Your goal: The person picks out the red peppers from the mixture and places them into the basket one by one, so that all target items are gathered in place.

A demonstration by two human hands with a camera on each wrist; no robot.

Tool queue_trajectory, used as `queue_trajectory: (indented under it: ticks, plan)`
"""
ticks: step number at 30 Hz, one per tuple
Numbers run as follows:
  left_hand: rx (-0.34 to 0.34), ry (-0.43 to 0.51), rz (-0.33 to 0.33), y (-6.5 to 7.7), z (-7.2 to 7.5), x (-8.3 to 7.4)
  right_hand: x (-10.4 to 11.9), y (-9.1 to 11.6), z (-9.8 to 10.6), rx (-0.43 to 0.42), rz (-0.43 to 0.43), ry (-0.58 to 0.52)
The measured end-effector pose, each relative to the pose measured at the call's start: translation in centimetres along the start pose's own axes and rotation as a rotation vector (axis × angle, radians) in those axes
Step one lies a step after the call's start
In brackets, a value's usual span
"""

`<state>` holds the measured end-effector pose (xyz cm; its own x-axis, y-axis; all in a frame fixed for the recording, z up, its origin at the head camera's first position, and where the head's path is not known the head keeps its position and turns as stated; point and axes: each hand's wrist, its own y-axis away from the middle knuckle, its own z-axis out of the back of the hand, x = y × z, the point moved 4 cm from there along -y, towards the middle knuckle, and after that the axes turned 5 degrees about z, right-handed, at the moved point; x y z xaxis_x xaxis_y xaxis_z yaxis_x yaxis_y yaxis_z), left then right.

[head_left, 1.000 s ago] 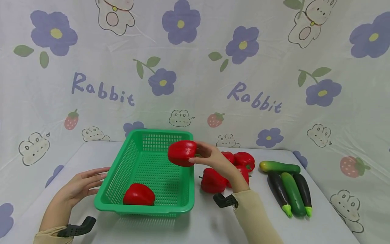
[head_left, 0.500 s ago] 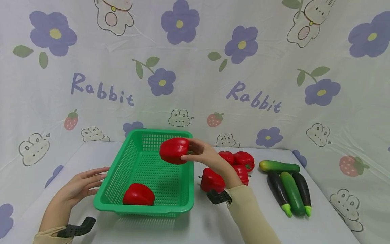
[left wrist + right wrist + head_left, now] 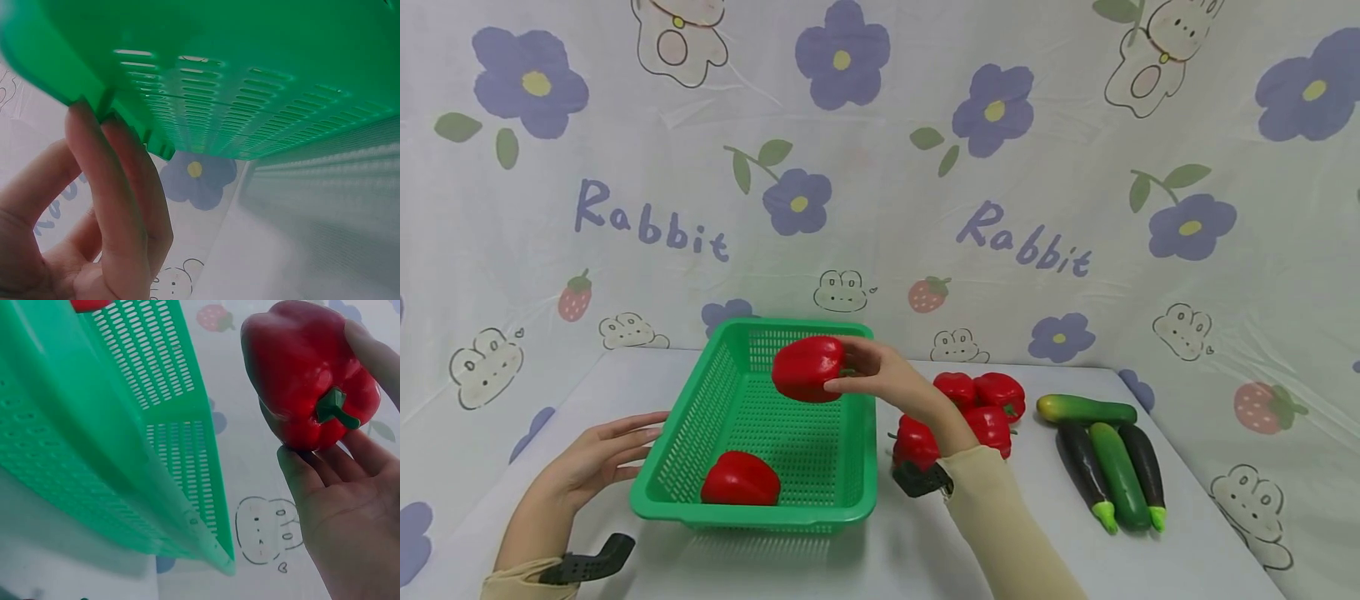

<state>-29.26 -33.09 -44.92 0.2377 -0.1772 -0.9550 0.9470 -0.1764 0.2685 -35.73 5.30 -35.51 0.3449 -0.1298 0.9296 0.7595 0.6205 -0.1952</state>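
A red bell pepper (image 3: 807, 369) with a green stem is gripped between the thumb and fingers of my right hand (image 3: 887, 379), above the far right part of a green plastic basket (image 3: 752, 512). In the right wrist view the held pepper (image 3: 306, 369) is seen stem first. Another red bell pepper (image 3: 741, 479) lies inside the basket at its near left corner. My left hand (image 3: 591, 462) is at the basket's left side, its fingertips touching the underside of the rim in the left wrist view, fingers (image 3: 112, 200) extended and slightly bent.
Several red bell peppers (image 3: 1000, 396) lie in a group right of the basket, partly behind my right forearm. Farther right are two dark eggplants (image 3: 1084, 467), a green cucumber (image 3: 1120, 475) and a yellow-tipped one (image 3: 1086, 409). A patterned cloth (image 3: 880, 250) hangs behind the white table (image 3: 1187, 550).
My right hand has carried the bell pepper leftward and slightly up, from the basket's right rim to over its inside. The left hand and basket have stayed put.
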Motion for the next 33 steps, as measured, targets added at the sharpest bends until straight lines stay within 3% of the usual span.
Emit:
queue_trajectory:
  ticks: [15, 25, 33]
  plan:
    - [-0.012, -0.009, -0.001, 0.1, 0.0, -0.1, -0.2, -1.2, -2.0, 0.098, -0.052, 0.03]
    - [0.001, -0.002, -0.002, 0.1, -0.1, 0.0, -0.1, -1.6, -3.2, 0.234, -0.066, 0.094]
    - [-0.004, -0.012, -0.001, 0.1, 0.0, 0.0, 0.0, -1.7, -3.8, 0.338, -0.129, 0.141]
